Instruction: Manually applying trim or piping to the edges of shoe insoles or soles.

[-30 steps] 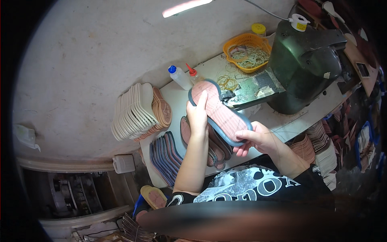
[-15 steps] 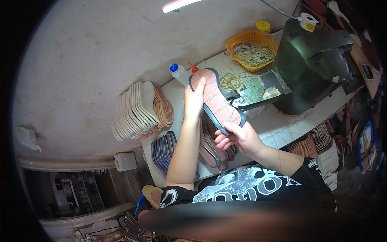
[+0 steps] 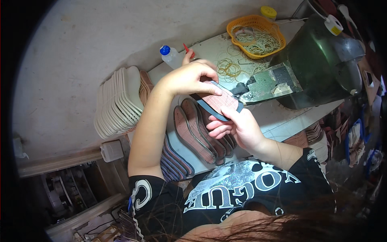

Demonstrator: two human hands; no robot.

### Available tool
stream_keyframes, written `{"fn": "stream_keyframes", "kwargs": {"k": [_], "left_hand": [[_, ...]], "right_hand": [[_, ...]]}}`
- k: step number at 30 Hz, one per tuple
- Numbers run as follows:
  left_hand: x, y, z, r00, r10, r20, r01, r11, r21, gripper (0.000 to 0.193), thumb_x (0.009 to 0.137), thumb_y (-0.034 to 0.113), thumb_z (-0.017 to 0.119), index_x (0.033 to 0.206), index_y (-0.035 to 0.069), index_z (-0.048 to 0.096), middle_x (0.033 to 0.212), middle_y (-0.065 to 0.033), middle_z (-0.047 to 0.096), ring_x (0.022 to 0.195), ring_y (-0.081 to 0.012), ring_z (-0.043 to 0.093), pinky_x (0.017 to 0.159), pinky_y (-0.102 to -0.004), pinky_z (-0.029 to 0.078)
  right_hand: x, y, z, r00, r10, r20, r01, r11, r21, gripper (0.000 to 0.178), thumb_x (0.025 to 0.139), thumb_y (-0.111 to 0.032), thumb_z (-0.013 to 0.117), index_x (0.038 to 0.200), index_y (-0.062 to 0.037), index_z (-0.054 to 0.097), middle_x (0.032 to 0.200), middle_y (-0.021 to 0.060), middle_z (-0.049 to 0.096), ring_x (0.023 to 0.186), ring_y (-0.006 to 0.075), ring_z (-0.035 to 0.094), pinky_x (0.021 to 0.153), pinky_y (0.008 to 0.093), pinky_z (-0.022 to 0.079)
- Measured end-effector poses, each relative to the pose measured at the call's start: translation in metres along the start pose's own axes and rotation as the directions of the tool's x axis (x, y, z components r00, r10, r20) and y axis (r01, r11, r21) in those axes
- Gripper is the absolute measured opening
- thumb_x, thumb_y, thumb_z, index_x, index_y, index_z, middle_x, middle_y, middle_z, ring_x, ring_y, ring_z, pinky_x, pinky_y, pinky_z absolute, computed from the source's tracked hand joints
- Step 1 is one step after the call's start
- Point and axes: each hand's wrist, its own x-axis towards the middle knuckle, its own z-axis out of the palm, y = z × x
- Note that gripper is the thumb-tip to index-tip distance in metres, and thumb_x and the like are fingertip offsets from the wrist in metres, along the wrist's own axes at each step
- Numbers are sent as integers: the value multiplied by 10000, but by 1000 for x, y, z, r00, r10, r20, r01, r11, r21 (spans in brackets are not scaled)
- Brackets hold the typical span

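Between my hands is a shoe sole with a pink patterned face and a dark blue-black rim. My left hand reaches over its far end, thumb pressed on the pink face; its other fingers are partly hidden. At the near end, my right hand pinches the edge, thumb on top and fingers curled beneath. The hands and the tilt hide much of the sole's far part. Under it, several pink-brown soles with dark edges lie overlapping on the white table.
White soles stand in a row at left, with blue-edged soles nearer me. A green machine occupies the right. Farther back are an orange basket of rubber bands, loose bands, a blue-capped bottle and a yellow-lidded jar.
My left hand has shifted from the sole's side to over its far end, wrist bent and elbow out left. The sole has tilted, showing less of its face. The view has also shifted.
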Motion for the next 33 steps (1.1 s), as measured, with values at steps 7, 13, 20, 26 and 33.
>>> {"fn": "stream_keyframes", "kwargs": {"k": [7, 13, 20, 26, 33], "left_hand": [[-1, 2, -9, 988, 6, 155, -3, 1000, -18, 374, 773, 446, 699, 732, 81, 624, 580, -8, 521, 615, -166, 529, 1116, -466, 159], [-18, 15, -6, 992, -91, 88, 87, 995, 51, 376, 787, 451, 680, 825, 78, 654, 670, -70, 590, 826, -263, 540, 995, -435, 328], [-24, 40, -11, 963, -204, 174, 212, 977, -23, 323, 856, 357, 624, 895, 37, 629, 780, -162, 626, 741, -303, 560, 692, -387, 457], [-41, 51, 8, 951, -274, 141, 289, 953, -93, 366, 895, 356, 591, 858, -8, 577, 715, -157, 584, 644, -244, 535, 624, -371, 442], [-48, 72, 24, 891, -421, 170, 454, 842, -291, 413, 916, 357, 572, 788, -35, 582, 601, -54, 524, 572, -125, 467, 543, -329, 411]], "right_hand": [[-2, -15, 4, 997, 81, 3, -81, 997, -9, 500, 956, -379, 490, 1133, 87, 532, 943, 207, 654, 814, 249, 690, 718, 317, 569], [-2, -16, 0, 993, 115, 13, -115, 993, 30, 447, 972, -344, 471, 1163, 55, 528, 962, 209, 651, 828, 253, 688, 733, 320, 569], [-5, -17, -5, 997, 71, 5, -71, 997, 10, 453, 973, -352, 474, 1157, 58, 530, 958, 204, 653, 825, 242, 689, 728, 314, 576], [-4, -21, -11, 996, 86, -7, -86, 996, -22, 437, 962, -364, 489, 1115, 37, 569, 967, 163, 664, 785, 217, 694, 661, 280, 585], [-5, -19, -16, 1000, 9, 4, -9, 996, -91, 377, 940, -310, 533, 1008, 51, 616, 899, 133, 676, 727, 176, 686, 613, 243, 576]]}}
